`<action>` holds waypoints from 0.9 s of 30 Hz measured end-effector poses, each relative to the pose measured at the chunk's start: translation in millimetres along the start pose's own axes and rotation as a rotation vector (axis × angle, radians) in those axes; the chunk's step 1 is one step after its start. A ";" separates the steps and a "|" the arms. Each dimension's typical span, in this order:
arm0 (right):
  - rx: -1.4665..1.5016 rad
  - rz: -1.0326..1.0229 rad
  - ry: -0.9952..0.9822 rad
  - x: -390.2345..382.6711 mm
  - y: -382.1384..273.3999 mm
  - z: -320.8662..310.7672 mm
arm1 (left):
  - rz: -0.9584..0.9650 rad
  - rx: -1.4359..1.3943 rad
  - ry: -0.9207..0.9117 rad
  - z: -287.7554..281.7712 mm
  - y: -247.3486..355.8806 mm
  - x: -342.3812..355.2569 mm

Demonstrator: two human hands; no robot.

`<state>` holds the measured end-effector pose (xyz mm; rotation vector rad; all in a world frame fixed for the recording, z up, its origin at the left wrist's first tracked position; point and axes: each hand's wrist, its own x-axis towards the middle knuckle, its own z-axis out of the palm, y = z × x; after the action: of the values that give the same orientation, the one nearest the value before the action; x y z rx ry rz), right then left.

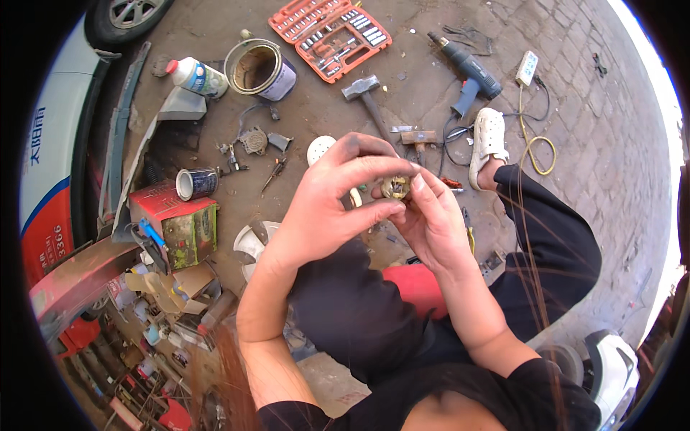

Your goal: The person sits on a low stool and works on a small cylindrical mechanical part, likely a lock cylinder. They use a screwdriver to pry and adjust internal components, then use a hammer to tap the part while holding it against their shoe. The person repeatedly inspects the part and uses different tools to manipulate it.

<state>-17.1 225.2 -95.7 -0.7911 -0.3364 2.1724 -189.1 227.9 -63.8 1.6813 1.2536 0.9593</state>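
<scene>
Between my two hands, above my knees, is a small round metal part [395, 188] with brassy and dark insides; its exact kind does not show. My left hand [352, 190] curves around it from the left, thumb and forefinger closed toward its edge. From the right, the fingertips of my right hand [430, 215] pinch the same part. On the ground beyond my hands lie a hammer [368, 100] with a steel head and a smaller hammer [419, 137] with a rusty head.
An open orange socket set [338, 36] lies at the far side, near a metal bucket [260, 68] and a white bottle [198, 77]. A heat gun [467, 72] and a power strip [527, 68] with cords lie right. A red box [172, 219] and a vehicle [57, 129] stand left.
</scene>
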 end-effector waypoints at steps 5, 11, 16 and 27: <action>-0.300 -0.022 -0.095 -92.9 -33.7 32.6 | 0.113 -0.012 0.112 17.8 86.7 -46.9; -0.505 -0.025 -0.232 -177.3 -53.7 49.6 | 0.152 -0.166 0.374 65.6 134.1 -110.9; -0.500 0.042 -0.274 -220.8 -59.7 33.5 | 0.056 -0.448 0.499 115.4 159.1 -145.6; -0.381 -0.018 -0.246 -265.0 -54.2 -6.3 | 0.046 -0.539 0.355 152.4 187.0 -168.4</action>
<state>151.0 61.2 38.7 -0.7175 -0.8994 2.2221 -20.8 6.5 32.4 1.1522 1.0461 1.5156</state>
